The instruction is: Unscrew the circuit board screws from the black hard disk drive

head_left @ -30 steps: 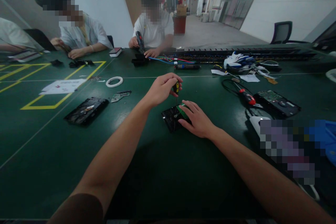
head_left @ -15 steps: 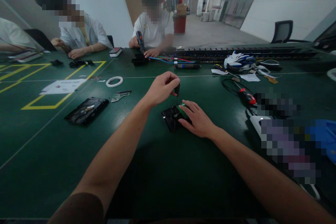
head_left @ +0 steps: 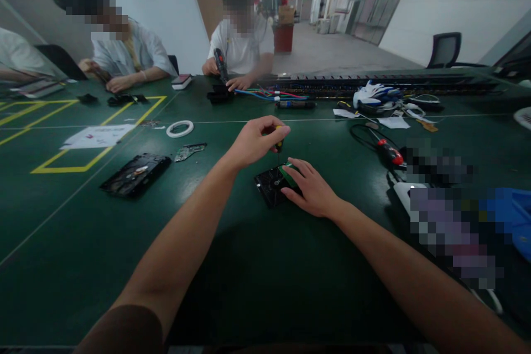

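A black hard drive (head_left: 270, 185) with a green circuit board lies on the green table (head_left: 249, 265) in front of me. My right hand (head_left: 312, 189) rests flat on its right side, holding it down. My left hand (head_left: 254, 141) is closed around a small screwdriver (head_left: 279, 145) with a black and yellow handle, held upright with its tip down on the drive.
Another hard drive (head_left: 135, 173), a loose circuit board (head_left: 189, 151) and a white tape ring (head_left: 180, 129) lie to the left. A red-handled screwdriver (head_left: 389, 151) and gloves (head_left: 375, 94) lie to the right. Two people work across the table.
My left hand has turned the screwdriver slightly between its fingers; the yellow part of the handle shows again. My right hand and the drive stay put.
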Available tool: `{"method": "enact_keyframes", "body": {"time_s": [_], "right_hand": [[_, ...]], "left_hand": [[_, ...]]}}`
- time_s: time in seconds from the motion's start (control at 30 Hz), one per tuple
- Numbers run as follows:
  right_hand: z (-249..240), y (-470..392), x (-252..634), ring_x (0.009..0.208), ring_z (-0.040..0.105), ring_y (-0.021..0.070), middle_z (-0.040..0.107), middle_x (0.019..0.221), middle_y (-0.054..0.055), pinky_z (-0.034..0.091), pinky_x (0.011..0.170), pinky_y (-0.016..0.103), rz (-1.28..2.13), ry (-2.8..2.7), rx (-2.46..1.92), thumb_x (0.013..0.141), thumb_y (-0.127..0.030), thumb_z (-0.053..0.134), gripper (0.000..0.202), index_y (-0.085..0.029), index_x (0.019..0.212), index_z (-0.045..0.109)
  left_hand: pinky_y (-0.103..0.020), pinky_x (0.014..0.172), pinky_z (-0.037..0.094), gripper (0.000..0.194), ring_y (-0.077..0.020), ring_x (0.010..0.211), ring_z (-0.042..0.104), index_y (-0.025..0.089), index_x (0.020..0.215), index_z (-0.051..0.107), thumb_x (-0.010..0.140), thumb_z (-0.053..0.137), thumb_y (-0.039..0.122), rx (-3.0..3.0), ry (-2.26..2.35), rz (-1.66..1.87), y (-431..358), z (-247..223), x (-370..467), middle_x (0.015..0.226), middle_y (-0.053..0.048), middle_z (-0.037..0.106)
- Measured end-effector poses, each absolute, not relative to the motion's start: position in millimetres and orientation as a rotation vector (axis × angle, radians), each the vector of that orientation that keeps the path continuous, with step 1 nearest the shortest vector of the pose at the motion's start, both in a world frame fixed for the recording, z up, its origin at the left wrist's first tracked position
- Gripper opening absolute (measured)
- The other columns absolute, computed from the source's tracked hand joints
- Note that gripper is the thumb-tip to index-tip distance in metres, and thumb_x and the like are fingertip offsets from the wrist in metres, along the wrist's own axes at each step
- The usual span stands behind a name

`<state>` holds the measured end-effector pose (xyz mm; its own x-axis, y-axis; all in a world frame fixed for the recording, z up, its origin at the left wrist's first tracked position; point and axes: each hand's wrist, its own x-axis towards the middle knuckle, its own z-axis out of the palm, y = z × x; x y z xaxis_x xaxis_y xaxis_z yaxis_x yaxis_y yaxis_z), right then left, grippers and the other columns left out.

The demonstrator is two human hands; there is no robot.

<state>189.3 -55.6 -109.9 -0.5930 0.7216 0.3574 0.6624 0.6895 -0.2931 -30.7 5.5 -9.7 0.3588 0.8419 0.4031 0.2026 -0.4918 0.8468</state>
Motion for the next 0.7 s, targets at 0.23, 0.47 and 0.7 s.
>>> {"method": "enact_keyframes", "body": {"time_s": [0.23, 0.47, 0.7], "right_hand": [[-108.1, -56.4, 189.1, 0.152, 0.036, 0.0395, 0.041, 0.163, 0.018, 0.035, 0.122, 0.067, 0.214, -2.429, -1.079, 0.104, -0.059, 0.048, 0.062, -0.023, 0.155, 0.046], [-110.2, -55.1, 190.8, 0.154, 0.034, 0.0385, 0.036, 0.165, 0.021, 0.035, 0.124, 0.063, 0.257, -2.415, -1.118, 0.106, -0.052, 0.045, 0.064, -0.017, 0.159, 0.037], [-117.9, -50.5, 194.6, 0.155, 0.032, 0.0372, 0.037, 0.164, 0.019, 0.034, 0.124, 0.066, 0.282, -2.340, -1.074, 0.107, -0.037, 0.039, 0.058, -0.020, 0.162, 0.032]], "left_hand": [[-0.021, 0.062, 0.060, 0.023, -0.0117, 0.075, 0.066, 0.015, 0.100, 0.069, 0.092, 0.074, 0.037, 1.821, 0.870, 1.141, 7.0, -11.3, -30.9, 0.088, -0.006, 0.070], [-0.019, 0.062, 0.058, 0.019, -0.0111, 0.076, 0.066, 0.014, 0.100, 0.071, 0.096, 0.068, 0.033, 1.852, 0.865, 1.128, 6.8, -10.3, -31.2, 0.091, -0.007, 0.071], [-0.020, 0.062, 0.058, 0.023, -0.0114, 0.075, 0.065, 0.014, 0.098, 0.071, 0.096, 0.068, 0.036, 1.861, 0.867, 1.125, 5.9, -9.0, -30.5, 0.089, -0.006, 0.071]]}}
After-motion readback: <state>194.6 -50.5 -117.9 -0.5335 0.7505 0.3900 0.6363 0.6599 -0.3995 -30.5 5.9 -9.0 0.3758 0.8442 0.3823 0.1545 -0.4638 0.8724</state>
